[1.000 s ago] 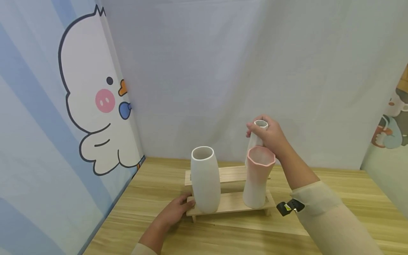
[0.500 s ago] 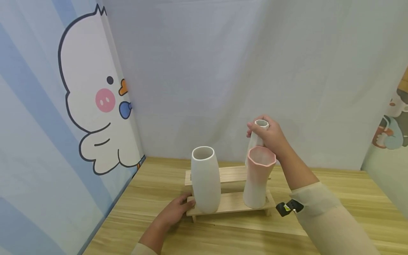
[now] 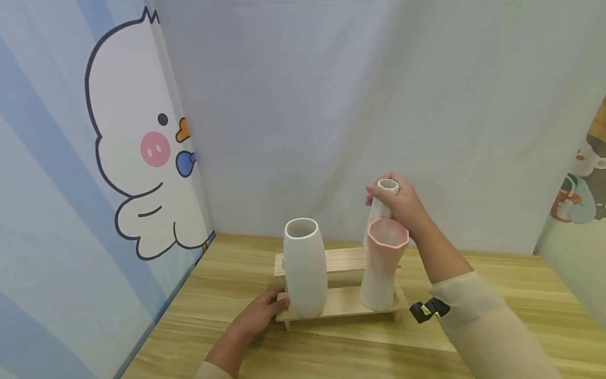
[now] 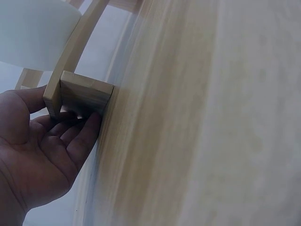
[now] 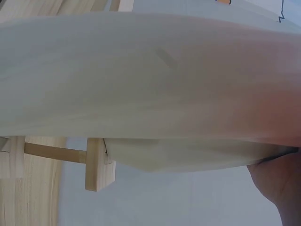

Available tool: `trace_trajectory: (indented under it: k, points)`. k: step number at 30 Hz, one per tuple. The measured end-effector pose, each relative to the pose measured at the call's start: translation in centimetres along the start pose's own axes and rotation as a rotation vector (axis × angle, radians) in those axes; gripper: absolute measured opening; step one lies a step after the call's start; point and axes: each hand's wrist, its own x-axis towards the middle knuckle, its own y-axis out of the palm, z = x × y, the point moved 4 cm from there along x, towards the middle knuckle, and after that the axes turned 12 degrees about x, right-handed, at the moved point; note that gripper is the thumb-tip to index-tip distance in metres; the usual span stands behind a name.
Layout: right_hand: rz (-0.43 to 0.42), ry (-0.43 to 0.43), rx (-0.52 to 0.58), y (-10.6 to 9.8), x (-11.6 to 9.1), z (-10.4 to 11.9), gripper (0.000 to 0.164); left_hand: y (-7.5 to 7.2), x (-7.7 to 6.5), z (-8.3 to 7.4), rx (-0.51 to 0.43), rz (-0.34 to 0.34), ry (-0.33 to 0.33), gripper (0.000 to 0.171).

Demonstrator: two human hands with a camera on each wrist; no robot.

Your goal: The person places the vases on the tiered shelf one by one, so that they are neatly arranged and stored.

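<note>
A two-tier wooden stand (image 3: pixel 344 301) bears three vases. My left hand (image 3: pixel 257 315) grips the left end of its lower shelf. In the left wrist view the thumb lies on the board (image 4: pixel 70 59) and the other fingers curl beneath, by the leg (image 4: pixel 87 89). On that shelf stand a tall white vase (image 3: pixel 306 276) at the left and a pink-and-white vase (image 3: pixel 381 273) at the right. Behind the pink one, my right hand (image 3: pixel 400 202) grips the neck of a slim white vase (image 3: pixel 380 210) at the upper tier. Its base is hidden in the head view.
The stand is on a wood-grain table (image 3: pixel 227 284). A pale curtain (image 3: pixel 303 116) hangs behind the table, and a blue striped wall cloth with a cartoon duck (image 3: pixel 128 100) is at the left. A black strap (image 3: pixel 431 309) hangs at the right sleeve.
</note>
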Motion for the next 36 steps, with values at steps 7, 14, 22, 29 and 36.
trace_trajectory:
  k: [7,14,22,29,36]
  points:
    - [0.030,-0.001,0.041,-0.2,-0.1,0.0,0.031,0.1,0.1,0.0,-0.009,-0.001,0.002,0.062]
    - [0.045,-0.008,0.105,-0.5,-0.2,0.1,0.028,0.2,0.4,0.0,-0.007,0.000,0.003,0.064]
    - [0.035,-0.027,0.067,-0.9,-0.3,-0.1,0.029,0.3,0.4,-0.3,-0.004,0.000,-0.003,0.064]
    - [0.047,-0.043,0.093,-1.5,-0.5,-0.3,0.034,0.4,0.6,-0.4,0.015,-0.020,-0.015,0.061]
    - [0.002,-0.066,-0.002,-2.5,-1.0,-0.7,0.042,0.2,1.0,-0.4,0.014,-0.005,-0.014,0.061]
